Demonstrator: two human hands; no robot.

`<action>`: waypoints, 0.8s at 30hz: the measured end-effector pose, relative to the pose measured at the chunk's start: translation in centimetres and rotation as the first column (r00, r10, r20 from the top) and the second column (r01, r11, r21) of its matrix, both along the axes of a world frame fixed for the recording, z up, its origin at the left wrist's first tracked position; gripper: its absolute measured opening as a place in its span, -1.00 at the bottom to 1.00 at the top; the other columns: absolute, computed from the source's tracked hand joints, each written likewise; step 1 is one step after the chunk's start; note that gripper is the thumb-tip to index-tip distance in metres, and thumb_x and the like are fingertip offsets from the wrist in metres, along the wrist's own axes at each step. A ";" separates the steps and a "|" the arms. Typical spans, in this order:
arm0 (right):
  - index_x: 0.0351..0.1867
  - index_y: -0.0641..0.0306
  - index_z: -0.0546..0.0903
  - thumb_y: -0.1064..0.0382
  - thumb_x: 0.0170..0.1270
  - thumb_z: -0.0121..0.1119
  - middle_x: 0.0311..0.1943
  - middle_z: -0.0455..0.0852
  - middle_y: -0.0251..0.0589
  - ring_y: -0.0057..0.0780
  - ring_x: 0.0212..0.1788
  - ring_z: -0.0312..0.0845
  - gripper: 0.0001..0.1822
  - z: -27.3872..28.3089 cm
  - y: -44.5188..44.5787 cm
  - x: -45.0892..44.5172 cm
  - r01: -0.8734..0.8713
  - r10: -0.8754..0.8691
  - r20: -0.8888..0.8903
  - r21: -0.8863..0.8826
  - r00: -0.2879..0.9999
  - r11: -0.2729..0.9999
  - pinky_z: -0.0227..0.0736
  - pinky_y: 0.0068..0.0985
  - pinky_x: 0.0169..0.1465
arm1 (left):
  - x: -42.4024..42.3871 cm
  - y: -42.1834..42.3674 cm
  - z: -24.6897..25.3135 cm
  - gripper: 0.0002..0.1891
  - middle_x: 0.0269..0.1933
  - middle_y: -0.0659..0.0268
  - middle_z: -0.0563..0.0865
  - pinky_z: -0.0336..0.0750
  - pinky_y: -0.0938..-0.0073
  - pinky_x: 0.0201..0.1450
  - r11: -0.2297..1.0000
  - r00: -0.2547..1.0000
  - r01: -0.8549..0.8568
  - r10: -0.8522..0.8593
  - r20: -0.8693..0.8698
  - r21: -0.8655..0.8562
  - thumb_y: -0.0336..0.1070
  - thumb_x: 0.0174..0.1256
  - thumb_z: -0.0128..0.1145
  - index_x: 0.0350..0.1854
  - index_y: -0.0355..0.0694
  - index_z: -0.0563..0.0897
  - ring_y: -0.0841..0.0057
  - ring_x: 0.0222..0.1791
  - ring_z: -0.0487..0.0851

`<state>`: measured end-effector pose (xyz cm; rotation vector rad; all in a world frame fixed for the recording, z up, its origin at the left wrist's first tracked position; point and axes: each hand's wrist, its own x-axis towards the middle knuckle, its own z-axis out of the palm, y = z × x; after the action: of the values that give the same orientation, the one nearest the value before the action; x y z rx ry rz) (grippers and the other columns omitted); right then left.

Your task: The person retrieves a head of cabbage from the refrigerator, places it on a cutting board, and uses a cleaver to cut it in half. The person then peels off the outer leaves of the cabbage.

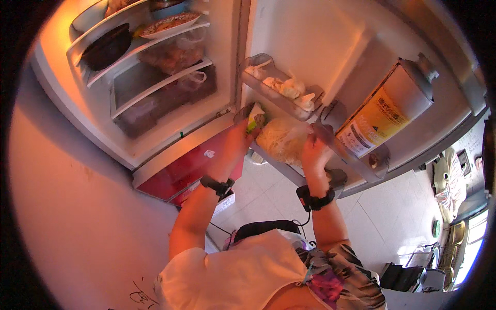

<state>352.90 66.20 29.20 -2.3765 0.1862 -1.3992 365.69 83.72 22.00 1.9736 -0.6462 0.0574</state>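
Observation:
Before me a refrigerator stands with its door swung out. My left hand [245, 133] reaches into the lower door bin, beside a green and white packet [255, 118]; its fingers are partly hidden. At the right end of a clear plastic bag of pale, noodle-like strands [283, 139], my right hand [318, 145] has its fingertips closed on what looks like the bag's edge. Garlic bulbs [288, 88] lie in the small bin above. A metal can [387, 108] with an orange and white label leans in the taller bin to the right.
Refrigerator shelves [151, 37] at the upper left hold a dark bowl [106, 47], a patterned plate [170, 25] and bagged food [174, 54]. A red lower panel [190, 166] lies beneath them. An open box [226, 202] is on the tiled floor [271, 190]. Chairs [422, 257] stand far right.

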 end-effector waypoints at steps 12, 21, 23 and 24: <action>-0.31 0.25 0.50 0.53 -0.07 0.03 -0.42 0.50 -0.07 -0.02 -0.33 0.44 -0.77 0.7 3.2 0.0 0.017 -0.016 0.006 -0.174 1.000 0.985 0.34 -0.17 -0.22 | 0.3 -1.3 -2.3 -0.48 -0.03 -0.02 0.64 0.53 0.35 -0.07 0.959 0.987 0.159 -0.158 0.022 -0.234 -0.26 0.21 0.17 0.21 -0.31 0.39 0.18 -0.09 0.65; -0.24 0.31 0.51 0.51 0.07 0.05 -0.37 0.56 -0.02 -0.03 -0.28 0.48 -0.81 3.9 7.5 -0.4 -0.200 0.202 0.166 -0.028 0.965 0.979 0.40 -0.27 -0.21 | -3.1 0.4 1.9 -0.55 0.04 0.06 0.61 0.46 0.33 0.09 0.704 0.801 0.561 -0.594 0.071 -0.436 -0.32 0.19 0.15 0.13 -0.33 0.45 0.22 0.02 0.59; -0.24 0.32 0.51 0.50 0.11 0.03 -0.36 0.57 -0.01 -0.03 -0.27 0.50 -0.84 4.3 9.2 0.6 -0.291 0.280 0.168 0.044 0.945 0.956 0.41 -0.28 -0.19 | -5.1 2.8 2.1 -0.56 0.06 0.05 0.60 0.44 0.31 0.11 0.654 0.806 0.450 -0.591 -0.039 -0.607 -0.33 0.18 0.15 0.12 -0.33 0.46 0.22 0.04 0.57; -0.25 0.33 0.51 0.50 0.12 0.02 -0.36 0.57 0.00 -0.03 -0.28 0.50 -0.85 4.2 10.0 1.1 -0.319 0.307 0.145 0.071 0.941 0.945 0.41 -0.28 -0.19 | -5.5 3.6 1.3 -0.56 0.06 0.05 0.59 0.43 0.30 0.12 0.637 0.819 0.336 -0.561 -0.118 -0.694 -0.33 0.18 0.15 0.12 -0.33 0.46 0.22 0.05 0.56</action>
<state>353.97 76.16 33.37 -2.1156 -0.1550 -1.3542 360.18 87.37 23.27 1.0585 -0.7633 -0.3215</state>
